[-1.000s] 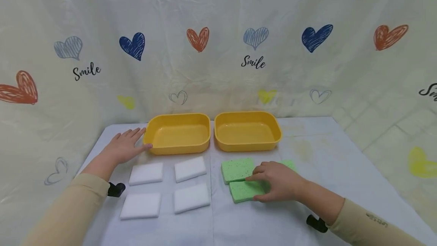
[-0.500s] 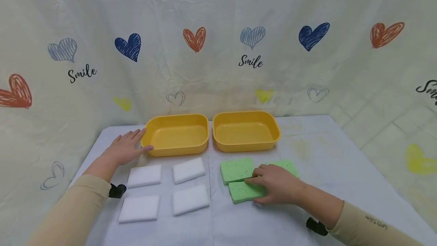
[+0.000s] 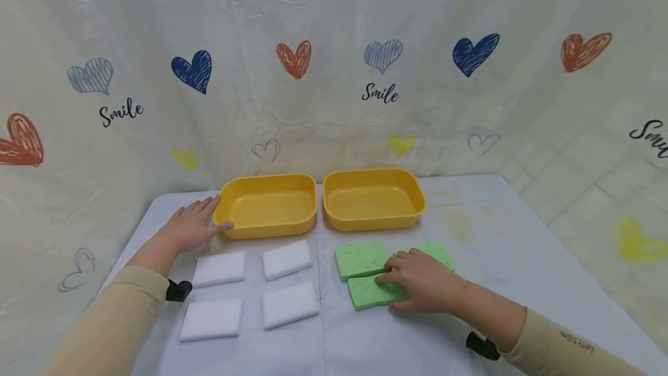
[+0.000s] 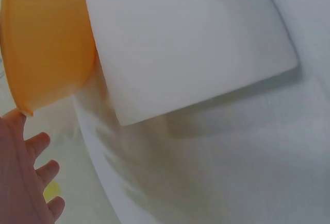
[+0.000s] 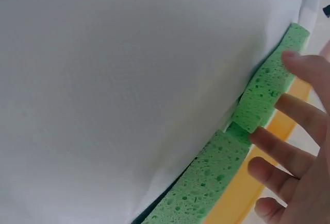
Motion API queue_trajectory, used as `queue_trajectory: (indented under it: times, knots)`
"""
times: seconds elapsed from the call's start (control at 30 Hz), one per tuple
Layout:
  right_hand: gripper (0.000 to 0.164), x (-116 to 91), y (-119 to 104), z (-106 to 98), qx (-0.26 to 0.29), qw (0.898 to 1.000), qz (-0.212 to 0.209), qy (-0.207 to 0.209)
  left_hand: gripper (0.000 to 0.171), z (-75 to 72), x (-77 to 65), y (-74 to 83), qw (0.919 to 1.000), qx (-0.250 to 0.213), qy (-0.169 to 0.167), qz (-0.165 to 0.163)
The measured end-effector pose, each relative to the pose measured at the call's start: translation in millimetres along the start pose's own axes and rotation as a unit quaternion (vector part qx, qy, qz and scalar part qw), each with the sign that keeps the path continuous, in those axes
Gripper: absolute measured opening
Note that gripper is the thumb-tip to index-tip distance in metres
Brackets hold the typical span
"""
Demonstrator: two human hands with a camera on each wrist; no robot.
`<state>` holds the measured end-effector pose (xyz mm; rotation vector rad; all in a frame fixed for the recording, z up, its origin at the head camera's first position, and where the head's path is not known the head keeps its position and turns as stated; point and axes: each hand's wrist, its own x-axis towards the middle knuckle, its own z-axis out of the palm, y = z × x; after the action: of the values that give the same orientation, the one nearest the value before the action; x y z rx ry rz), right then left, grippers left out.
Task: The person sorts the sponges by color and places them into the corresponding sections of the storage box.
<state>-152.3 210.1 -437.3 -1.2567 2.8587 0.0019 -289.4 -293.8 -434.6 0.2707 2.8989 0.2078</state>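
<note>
My left hand (image 3: 190,226) lies with fairly straight fingers at the left end of a yellow tray (image 3: 273,231), fingertips right at its rim. In the left wrist view a fingertip meets the edge of that tray (image 4: 46,38). My right hand (image 3: 425,283) rests over a group of green sponges, thumb and fingers spread and softly bent. Its fingertips overlap the front left sponge (image 3: 367,293). Behind that lies a second sponge (image 3: 360,259), and another (image 3: 440,253) shows partly past the hand. The right wrist view has the fingers loosely apart along the sponges' edge (image 5: 263,95).
Several white foam blocks (image 3: 219,268) lie in two rows at the left front of the white-covered table (image 3: 376,347). A second yellow tray (image 3: 373,224) stands right of the first. Behind hangs a pale curtain (image 3: 334,115) printed with hearts.
The right hand has shifted slightly, so more of the back right sponge shows. The left hand stays at the tray. The head view has turned a little.
</note>
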Motion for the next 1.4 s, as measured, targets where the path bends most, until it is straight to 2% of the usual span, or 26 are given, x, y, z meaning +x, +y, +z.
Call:
queue_trajectory:
  times: [0.3, 0.5, 0.8, 1.07, 1.4]
  knots:
    - [0.051, 2, 3, -1, 0.043, 0.999, 0.0, -0.031, 0.108, -1.6, -2.9, -0.8, 1.0, -0.008, -0.001, 0.0]
    - [0.051, 2, 4, -3, 0.034, 0.998, 0.0, -0.045, 0.107, -0.6, -3.4, -0.7, 0.9999, -0.01, -0.003, 0.002]
    - [0.049, 2, 5, -13, 0.032, 0.999, -0.024, -0.017, 0.105, -1.6, -7.3, 1.1, 0.9999, -0.015, 0.004, 0.007]
    - [0.046, 4, 9, -27, 0.004, 1.0, -0.029, 0.005, 0.107, 0.2, -7.3, -1.6, 0.9998, -0.015, 0.005, 0.008]
    - [0.045, 9, 14, -39, 0.03, 0.999, -0.038, -0.008, 0.107, -2.6, -7.7, 3.9, 0.9997, -0.021, 0.001, 0.009]
